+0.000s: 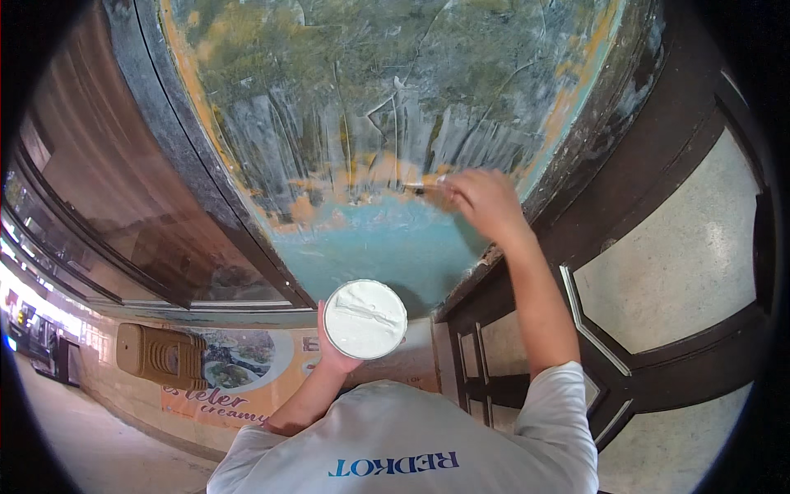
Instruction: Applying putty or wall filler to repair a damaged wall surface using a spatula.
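Note:
My left hand (pixel 336 350) holds up a round white tub (pixel 364 319) filled with white paste, with a smear mark across its top. My right hand (pixel 481 200) is raised higher and to the right, gripping a small flat-bladed tool (pixel 421 188) whose blade lies against a worn panel (pixel 387 107). The panel is teal low down, with orange patches and streaks of white filler across its middle. The blade sits at the line where the orange and the teal meet. My white short-sleeved shirt (pixel 411 445) fills the lower edge.
A dark frame (pixel 206 181) borders the panel on the left, with a brown surface (pixel 90 165) beyond it. On the right stands dark woodwork with pale panes (pixel 683 255). Lower left are a poster with food pictures (pixel 239 362) and a beige ribbed box (pixel 156 356).

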### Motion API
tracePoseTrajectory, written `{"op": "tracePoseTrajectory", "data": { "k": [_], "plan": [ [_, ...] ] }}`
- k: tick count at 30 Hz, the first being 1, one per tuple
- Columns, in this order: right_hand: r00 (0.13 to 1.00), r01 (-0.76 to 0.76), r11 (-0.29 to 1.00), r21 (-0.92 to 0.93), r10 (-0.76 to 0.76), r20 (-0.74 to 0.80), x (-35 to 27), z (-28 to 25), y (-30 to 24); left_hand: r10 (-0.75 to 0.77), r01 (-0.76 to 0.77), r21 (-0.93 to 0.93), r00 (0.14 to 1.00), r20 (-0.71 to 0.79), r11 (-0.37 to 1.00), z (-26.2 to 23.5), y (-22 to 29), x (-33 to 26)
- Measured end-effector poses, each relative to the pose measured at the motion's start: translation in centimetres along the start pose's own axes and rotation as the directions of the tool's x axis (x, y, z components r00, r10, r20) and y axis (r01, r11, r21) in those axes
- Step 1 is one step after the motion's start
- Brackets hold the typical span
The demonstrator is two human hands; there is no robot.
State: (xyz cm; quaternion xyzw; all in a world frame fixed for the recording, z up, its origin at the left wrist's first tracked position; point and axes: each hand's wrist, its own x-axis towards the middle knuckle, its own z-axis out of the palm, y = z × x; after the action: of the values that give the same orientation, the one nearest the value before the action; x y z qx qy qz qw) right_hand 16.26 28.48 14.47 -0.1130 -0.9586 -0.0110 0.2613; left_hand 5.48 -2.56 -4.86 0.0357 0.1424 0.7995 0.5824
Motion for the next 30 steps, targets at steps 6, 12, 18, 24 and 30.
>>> {"op": "tracePoseTrajectory", "data": {
  "k": [6, 12, 18, 24, 30],
  "plan": [
    [0.929, 0.007, 1.0, -0.01, -0.01, -0.371, 4.5, -11.3, 0.5, -0.071, 0.077, -0.119, 0.996, 0.051, 0.99, 1.5, -0.6, -0.1],
    [0.82, 0.011, 0.97, -0.244, -0.148, -0.553, 2.4, -5.2, 1.8, -0.057, 0.057, -0.041, 0.998, 0.008, 0.998, 1.3, -1.0, 0.1],
    [0.92, -0.021, 0.987, -0.158, -0.043, -0.389, -5.8, 8.7, 3.3, -0.101, 0.1, -0.066, 0.995, -0.005, 0.993, 2.1, -1.6, 0.1],
    [0.958, -0.057, 0.998, 0.039, 0.066, -0.279, -11.6, 10.1, 0.3, -0.069, 0.069, -0.022, 0.997, -0.022, 0.997, 1.0, -1.3, -0.1],
    [0.996, -0.092, 0.991, -0.1, 0.093, 0.001, -5.4, -0.6, 3.7, -0.056, 0.057, -0.04, 0.998, 0.014, 0.998, 2.3, -1.9, 0.7]
  ]
}}
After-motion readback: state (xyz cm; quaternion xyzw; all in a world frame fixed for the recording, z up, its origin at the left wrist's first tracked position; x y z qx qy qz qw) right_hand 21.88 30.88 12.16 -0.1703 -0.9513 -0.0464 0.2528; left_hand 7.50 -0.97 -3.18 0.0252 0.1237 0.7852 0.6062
